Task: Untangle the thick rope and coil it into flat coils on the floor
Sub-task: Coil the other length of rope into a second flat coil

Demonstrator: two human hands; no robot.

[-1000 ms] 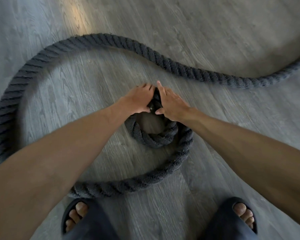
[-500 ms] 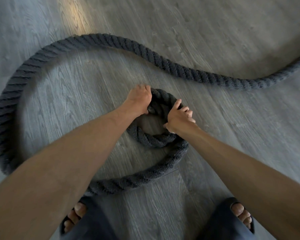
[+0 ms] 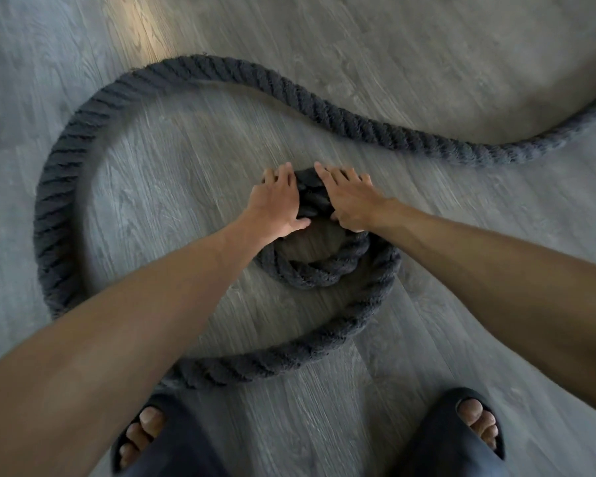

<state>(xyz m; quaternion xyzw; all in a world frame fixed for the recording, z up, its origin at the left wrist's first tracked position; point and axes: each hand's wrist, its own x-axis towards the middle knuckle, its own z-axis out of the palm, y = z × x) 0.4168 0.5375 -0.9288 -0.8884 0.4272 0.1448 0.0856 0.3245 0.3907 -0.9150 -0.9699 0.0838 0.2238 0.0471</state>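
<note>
Since the frame half a second ago, the right hand (image 3: 351, 201) has left the right side of the inner coil (image 3: 307, 275) and now lies on its far edge beside the left hand (image 3: 276, 204). Both hands have uncurled and rest palm-down with fingers stretched and spread, pressing on the dark grey twisted rope (image 3: 200, 70) without gripping it.

This rope lies flat on the grey wood-plank floor (image 3: 427, 46). Its tight inner coil sits at the centre, under the hands. From there it curves round to the right and towards the person, passes beneath the left forearm, sweeps in a wide loop out to the left and over the far side, then snakes off past the right edge.

Two dark slides, left (image 3: 145, 438) and right (image 3: 461, 432), stand at the near edge, just short of the loop.
</note>
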